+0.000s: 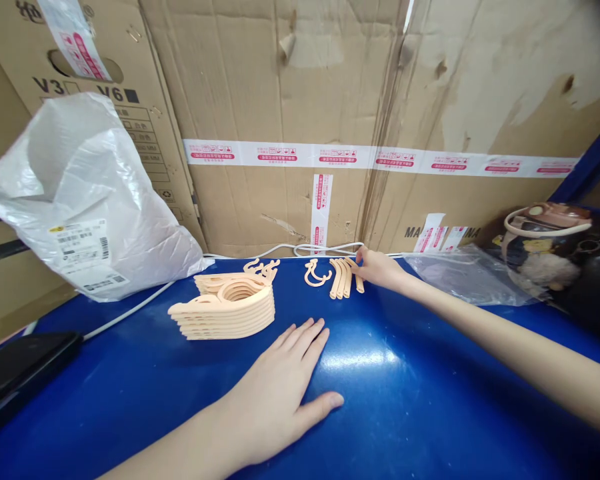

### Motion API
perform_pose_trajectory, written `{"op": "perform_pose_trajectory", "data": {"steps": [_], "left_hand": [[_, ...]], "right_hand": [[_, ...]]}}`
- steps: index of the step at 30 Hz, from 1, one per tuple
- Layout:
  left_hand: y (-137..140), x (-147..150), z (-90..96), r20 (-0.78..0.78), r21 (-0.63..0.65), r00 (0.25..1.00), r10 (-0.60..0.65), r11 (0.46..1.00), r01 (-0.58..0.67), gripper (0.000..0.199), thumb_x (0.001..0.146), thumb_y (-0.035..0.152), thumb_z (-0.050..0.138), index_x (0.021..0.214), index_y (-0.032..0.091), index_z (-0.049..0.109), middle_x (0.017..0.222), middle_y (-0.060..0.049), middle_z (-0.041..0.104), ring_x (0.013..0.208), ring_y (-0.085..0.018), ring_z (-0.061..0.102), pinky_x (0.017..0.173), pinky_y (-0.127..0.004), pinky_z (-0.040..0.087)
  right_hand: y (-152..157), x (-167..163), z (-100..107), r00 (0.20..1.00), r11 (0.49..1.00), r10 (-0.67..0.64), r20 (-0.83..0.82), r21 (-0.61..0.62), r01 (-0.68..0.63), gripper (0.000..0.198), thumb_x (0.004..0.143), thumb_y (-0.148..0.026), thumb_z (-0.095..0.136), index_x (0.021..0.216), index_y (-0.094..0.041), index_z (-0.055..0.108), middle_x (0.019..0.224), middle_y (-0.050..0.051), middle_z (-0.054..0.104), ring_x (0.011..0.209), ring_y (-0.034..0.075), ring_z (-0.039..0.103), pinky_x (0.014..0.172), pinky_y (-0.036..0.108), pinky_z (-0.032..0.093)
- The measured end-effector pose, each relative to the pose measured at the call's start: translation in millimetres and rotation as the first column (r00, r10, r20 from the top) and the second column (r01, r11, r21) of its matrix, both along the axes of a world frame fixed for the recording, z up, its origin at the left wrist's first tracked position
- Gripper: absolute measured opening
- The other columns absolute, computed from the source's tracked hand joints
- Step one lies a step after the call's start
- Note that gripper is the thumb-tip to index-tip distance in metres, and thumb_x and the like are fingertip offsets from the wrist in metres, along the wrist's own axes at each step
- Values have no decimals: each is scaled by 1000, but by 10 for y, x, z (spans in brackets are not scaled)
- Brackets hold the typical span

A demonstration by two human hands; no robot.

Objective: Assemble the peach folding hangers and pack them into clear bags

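My left hand (280, 387) lies flat on the blue tabletop, fingers stretched out and thumb apart, holding nothing. At the back, my right hand (380, 268) pinches the upper end of a peach plastic hanger arm (360, 285). Several similar curved hanger arms (340, 280) lie side by side just left of it. Further left are loose peach hooks (318, 273). Beyond my left fingertips is a neat stack of peach plastic hanger pieces (225, 317), with more hooks (263, 268) behind it.
A white plastic bag (90, 200) with labels stands at the left. Below it lies a black device (25, 373) with a white cable (130, 312). Taped cardboard (280, 207) closes the back. To the right are a clear plastic bag (470, 273) and a brown bag-like item (550, 220).
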State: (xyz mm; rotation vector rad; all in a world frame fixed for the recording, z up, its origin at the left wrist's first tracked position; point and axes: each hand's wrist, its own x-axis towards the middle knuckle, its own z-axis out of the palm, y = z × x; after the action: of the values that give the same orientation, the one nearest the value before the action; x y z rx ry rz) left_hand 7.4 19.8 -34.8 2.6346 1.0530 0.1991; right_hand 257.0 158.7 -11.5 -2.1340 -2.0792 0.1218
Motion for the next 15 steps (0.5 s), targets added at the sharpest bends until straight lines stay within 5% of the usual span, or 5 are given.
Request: {"op": "perform_pose_trajectory", "data": {"steps": [15], "left_hand": [[-2, -3, 4, 21, 5, 1000, 11, 1000, -12, 73, 92, 61, 38, 147, 14, 29, 153, -14, 24, 140, -34, 24, 112, -55, 28]], "right_hand": [[-9, -15, -102, 992, 991, 127, 1, 42, -127, 31, 93, -33, 56, 119, -16, 56, 117, 8, 60, 97, 21, 62, 81, 41, 53]]}}
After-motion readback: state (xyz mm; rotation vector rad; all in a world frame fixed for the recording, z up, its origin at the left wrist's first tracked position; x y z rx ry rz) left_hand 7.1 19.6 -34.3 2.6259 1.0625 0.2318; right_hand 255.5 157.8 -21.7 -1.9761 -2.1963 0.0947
